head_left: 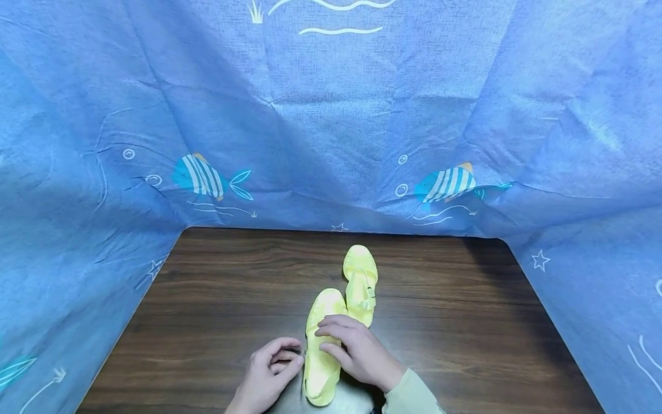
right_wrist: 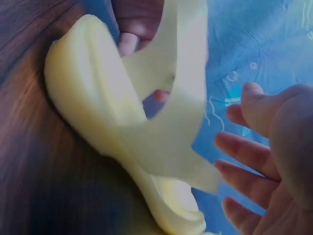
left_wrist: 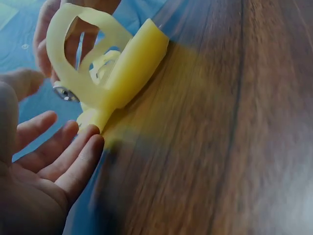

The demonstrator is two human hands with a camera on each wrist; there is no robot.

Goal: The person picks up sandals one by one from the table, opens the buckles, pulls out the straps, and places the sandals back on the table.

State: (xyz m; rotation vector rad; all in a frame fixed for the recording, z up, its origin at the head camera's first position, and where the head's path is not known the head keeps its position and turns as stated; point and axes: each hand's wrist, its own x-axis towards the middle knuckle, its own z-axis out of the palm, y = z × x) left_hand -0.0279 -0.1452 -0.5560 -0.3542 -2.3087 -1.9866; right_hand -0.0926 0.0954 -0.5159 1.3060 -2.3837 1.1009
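Note:
A pale yellow sandal (head_left: 320,371) lies on the table between both hands, its toe pointing away. Beside its left edge is my left hand (head_left: 266,374), fingers loosely bent, fingertips right at the sole in the left wrist view. A round metal buckle (left_wrist: 65,93) shows on the strap there, close to the thumb. My right hand (head_left: 359,351) hovers over the sandal's right side with fingers spread and relaxed. In the right wrist view a loose strap end (right_wrist: 203,174) comes near its fingertips. A matching sandal (head_left: 360,270) lies farther back, partly behind the near one.
The dark wood-grain table (head_left: 233,276) has its far edge against a blue fish-print cloth (head_left: 331,144). This cloth also hangs along the left and right sides.

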